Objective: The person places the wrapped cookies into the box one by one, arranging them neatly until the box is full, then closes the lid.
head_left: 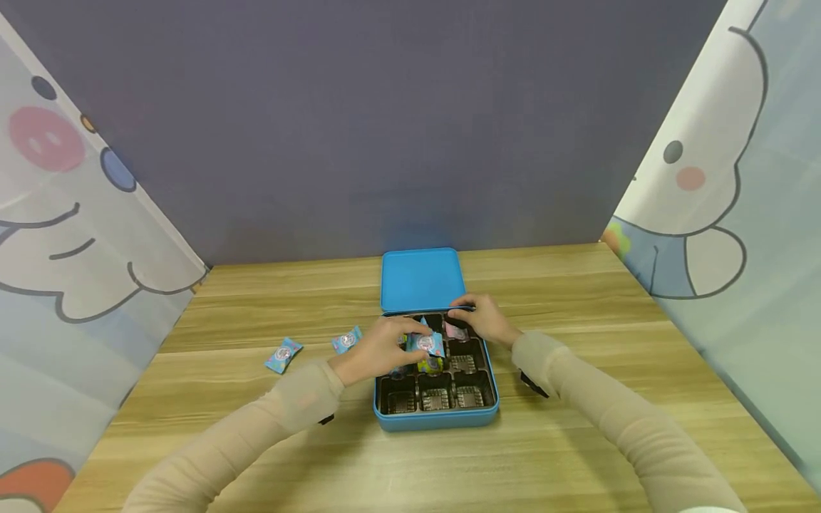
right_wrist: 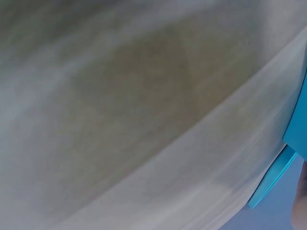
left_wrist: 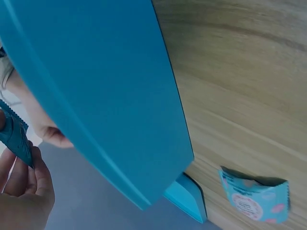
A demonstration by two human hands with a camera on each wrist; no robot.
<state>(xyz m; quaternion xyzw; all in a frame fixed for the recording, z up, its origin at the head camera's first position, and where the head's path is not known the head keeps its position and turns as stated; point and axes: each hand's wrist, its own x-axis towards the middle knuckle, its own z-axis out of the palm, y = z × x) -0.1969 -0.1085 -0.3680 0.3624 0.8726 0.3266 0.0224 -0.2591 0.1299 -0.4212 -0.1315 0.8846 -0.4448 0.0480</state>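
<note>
A blue box (head_left: 439, 422) stands on the table, its dark insert divided into several compartments. My left hand (head_left: 383, 348) pinches a light-blue candy packet (head_left: 425, 343) between thumb and fingers above the box. In the left wrist view the same candy packet (left_wrist: 16, 136) shows at the left edge, beside the box's side wall. At the back right corner my right hand (head_left: 485, 318) grips the box's rim, thumb on the inner side. A pink packet (head_left: 456, 330) sits in the compartment just below that hand. Under the left hand, a yellow-green packet (head_left: 431, 365) lies in a middle compartment.
Behind the box its blue lid (head_left: 422, 279) lies folded back. Two more light-blue packets, a near one (head_left: 347, 340) and a farther one (head_left: 283, 355), rest on the wooden table (head_left: 577, 299) to the left. A grey panel (head_left: 385, 128) rises behind.
</note>
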